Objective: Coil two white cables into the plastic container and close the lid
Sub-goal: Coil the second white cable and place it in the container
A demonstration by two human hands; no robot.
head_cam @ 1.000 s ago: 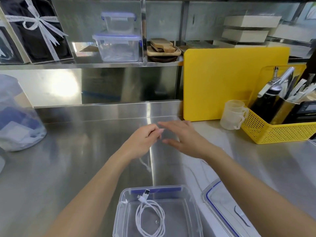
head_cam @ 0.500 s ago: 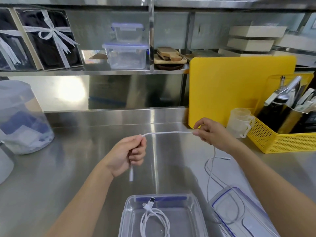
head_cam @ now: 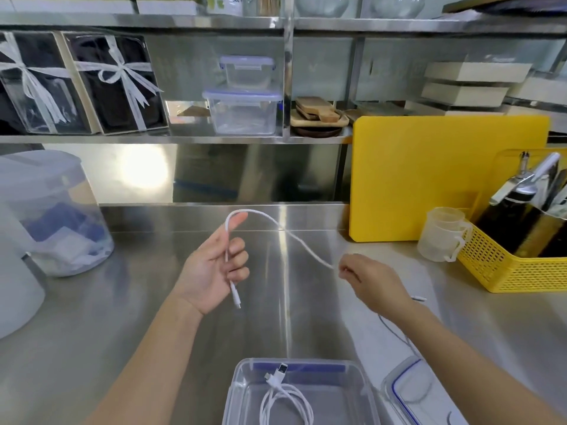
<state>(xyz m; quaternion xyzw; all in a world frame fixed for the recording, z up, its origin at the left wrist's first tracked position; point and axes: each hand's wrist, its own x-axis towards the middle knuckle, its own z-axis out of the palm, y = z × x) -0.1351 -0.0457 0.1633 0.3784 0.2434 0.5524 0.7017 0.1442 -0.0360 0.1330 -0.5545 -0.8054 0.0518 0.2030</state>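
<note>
Fingers point(head_cam: 237, 251) of the left hand point(head_cam: 211, 268) curl around a white cable point(head_cam: 294, 237) near its end, palm up, thumb tip under the bend, plug point(head_cam: 236, 297) hanging below the palm. Right hand point(head_cam: 372, 282) fingers pinched narrow on the same cable farther along; cable arcs in the air between both hands above the steel table point(head_cam: 92, 317). Rest of it trails behind the right wrist down to the table, its far plug point(head_cam: 418, 298) lying flat there. Second white cable point(head_cam: 285, 403), already coiled, lies inside the open clear plastic container point(head_cam: 242, 391) at the near edge. Blue-rimmed lid point(head_cam: 411, 391) lies just right of the container, off it. Yellow cutting board point(head_cam: 445, 176) stands upright at the back right, clear measuring cup point(head_cam: 441, 237) in front of it, touching a yellow basket point(head_cam: 521, 271) of utensils. Translucent jar point(head_cam: 52, 210) sits far left.
</note>
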